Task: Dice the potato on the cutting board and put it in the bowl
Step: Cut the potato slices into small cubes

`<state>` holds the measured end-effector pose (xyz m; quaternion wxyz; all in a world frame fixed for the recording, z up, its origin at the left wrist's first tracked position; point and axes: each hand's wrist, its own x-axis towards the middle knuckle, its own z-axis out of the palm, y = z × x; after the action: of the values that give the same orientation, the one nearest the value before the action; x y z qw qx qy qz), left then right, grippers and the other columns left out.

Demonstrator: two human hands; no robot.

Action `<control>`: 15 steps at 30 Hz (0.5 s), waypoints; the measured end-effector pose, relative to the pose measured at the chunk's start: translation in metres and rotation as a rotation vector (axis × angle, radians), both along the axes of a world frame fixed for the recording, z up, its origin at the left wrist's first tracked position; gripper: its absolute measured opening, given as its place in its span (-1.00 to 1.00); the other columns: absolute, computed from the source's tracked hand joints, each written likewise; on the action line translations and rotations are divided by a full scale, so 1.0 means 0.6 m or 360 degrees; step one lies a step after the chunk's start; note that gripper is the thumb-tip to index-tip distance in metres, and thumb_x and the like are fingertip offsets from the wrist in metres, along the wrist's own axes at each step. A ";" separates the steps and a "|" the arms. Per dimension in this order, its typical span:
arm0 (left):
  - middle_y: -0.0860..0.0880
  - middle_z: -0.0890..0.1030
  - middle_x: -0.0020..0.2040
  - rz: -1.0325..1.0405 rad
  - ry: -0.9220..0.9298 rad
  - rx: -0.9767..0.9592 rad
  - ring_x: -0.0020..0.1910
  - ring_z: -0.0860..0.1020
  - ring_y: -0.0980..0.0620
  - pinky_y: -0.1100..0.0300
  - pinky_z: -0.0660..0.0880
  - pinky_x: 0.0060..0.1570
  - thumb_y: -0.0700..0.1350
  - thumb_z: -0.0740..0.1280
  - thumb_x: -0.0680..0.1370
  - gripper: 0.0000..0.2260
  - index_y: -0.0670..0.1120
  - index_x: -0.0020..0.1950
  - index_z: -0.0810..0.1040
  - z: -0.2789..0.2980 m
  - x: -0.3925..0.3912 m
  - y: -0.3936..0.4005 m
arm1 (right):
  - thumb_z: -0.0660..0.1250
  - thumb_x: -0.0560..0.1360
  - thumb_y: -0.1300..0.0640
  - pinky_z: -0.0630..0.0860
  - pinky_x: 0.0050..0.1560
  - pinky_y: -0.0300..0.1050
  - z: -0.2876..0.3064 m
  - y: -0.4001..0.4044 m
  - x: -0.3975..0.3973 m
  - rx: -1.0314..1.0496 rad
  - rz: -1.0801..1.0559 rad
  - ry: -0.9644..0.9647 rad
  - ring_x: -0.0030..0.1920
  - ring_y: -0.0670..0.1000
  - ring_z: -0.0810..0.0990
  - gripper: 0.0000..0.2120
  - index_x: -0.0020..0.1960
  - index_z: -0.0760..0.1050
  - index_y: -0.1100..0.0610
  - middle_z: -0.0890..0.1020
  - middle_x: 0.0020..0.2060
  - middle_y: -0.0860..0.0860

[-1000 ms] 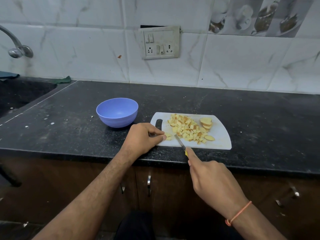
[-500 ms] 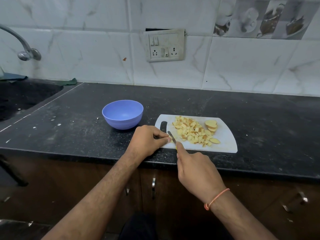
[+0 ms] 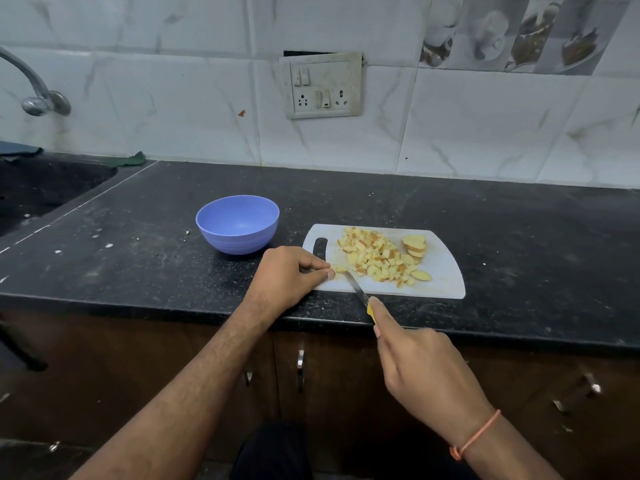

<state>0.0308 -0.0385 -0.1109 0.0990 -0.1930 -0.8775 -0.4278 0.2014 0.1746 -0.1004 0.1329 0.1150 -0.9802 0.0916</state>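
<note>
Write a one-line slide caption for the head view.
Left hand pinches a potato piece on the cutting board; right hand holds the knife; bowl empty.

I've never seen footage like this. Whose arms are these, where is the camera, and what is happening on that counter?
There is no machine here: a person wears a wide-angle camera on the head, looking forward and down, so you see their own two arms. On the dark counter lies a white cutting board with a pile of diced potato and a few uncut slices. To its left stands an empty blue bowl. The right hand grips a yellow-handled knife, its blade tip on the board. The left hand pinches a small potato piece beside the blade. On the wall behind are a switch plate and, far left, a tap.
</note>
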 end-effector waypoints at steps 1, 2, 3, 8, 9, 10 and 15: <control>0.26 0.74 -0.04 -0.0002 0.0003 0.0009 -0.03 0.65 0.33 0.30 0.60 0.05 0.06 0.61 0.49 -0.91 0.15 -0.01 0.81 0.000 0.001 0.000 | 0.28 0.65 0.06 0.37 -0.57 -0.11 0.003 -0.001 -0.001 -0.0047 0.0016 0.0024 -0.56 -0.09 0.36 -0.48 0.59 0.32 0.07 0.34 -0.52 -0.19; 0.26 0.75 -0.04 -0.0004 0.0006 0.0020 -0.04 0.66 0.32 0.29 0.60 0.03 0.07 0.60 0.50 -0.91 0.16 -0.02 0.81 -0.001 0.002 0.000 | 0.23 0.67 0.04 0.39 -0.54 -0.10 0.006 -0.002 -0.003 -0.0076 0.0022 0.0047 -0.55 -0.09 0.38 -0.49 0.61 0.29 0.06 0.35 -0.51 -0.19; 0.25 0.75 -0.04 -0.0004 0.0011 0.0029 -0.04 0.66 0.31 0.29 0.60 0.01 0.08 0.58 0.52 -0.92 0.16 -0.01 0.81 -0.001 0.002 -0.001 | 0.19 0.68 0.03 0.38 -0.52 -0.12 0.008 -0.005 -0.007 -0.0094 0.0017 0.0070 -0.54 -0.08 0.40 -0.50 0.61 0.28 0.05 0.36 -0.51 -0.18; 0.26 0.74 0.01 0.0010 0.0022 0.0015 -0.05 0.65 0.31 0.38 0.53 -0.05 0.09 0.55 0.53 -0.84 0.15 0.09 0.80 -0.002 0.005 -0.006 | 0.09 0.72 -0.01 0.28 -0.47 -0.21 0.022 -0.026 -0.030 -0.0161 0.0012 0.0156 -0.50 -0.08 0.44 -0.51 0.63 0.21 0.00 0.42 -0.49 -0.15; 0.27 0.74 0.01 0.0034 0.0008 0.0021 -0.05 0.65 0.31 0.39 0.53 -0.05 0.09 0.55 0.52 -0.81 0.15 0.12 0.79 -0.003 0.006 -0.007 | 0.06 0.72 -0.02 0.33 -0.45 -0.20 0.024 -0.030 -0.033 -0.0183 0.0017 0.0142 -0.47 -0.07 0.46 -0.51 0.64 0.17 -0.02 0.45 -0.46 -0.14; 0.27 0.74 0.01 0.0058 -0.0009 0.0035 -0.05 0.65 0.30 0.38 0.53 -0.04 0.10 0.56 0.50 -0.78 0.15 0.14 0.78 -0.002 0.007 -0.008 | 0.05 0.72 -0.03 0.38 -0.42 -0.18 0.026 -0.033 -0.036 -0.0201 0.0018 0.0128 -0.45 -0.07 0.47 -0.51 0.64 0.16 -0.03 0.47 -0.44 -0.13; 0.26 0.72 -0.05 0.0137 -0.0011 0.0070 -0.10 0.62 0.27 0.36 0.51 -0.11 0.01 0.59 0.45 -0.78 0.13 0.10 0.79 -0.004 0.011 -0.011 | 0.04 0.73 -0.02 0.42 -0.39 -0.13 0.034 -0.050 -0.047 -0.0220 0.0007 0.0056 -0.44 -0.07 0.47 -0.51 0.65 0.14 -0.02 0.48 -0.43 -0.11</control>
<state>0.0372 -0.0448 -0.1133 0.1186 -0.1514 -0.8756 -0.4430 0.1734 0.1443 -0.0800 0.1576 0.1092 -0.9688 0.1572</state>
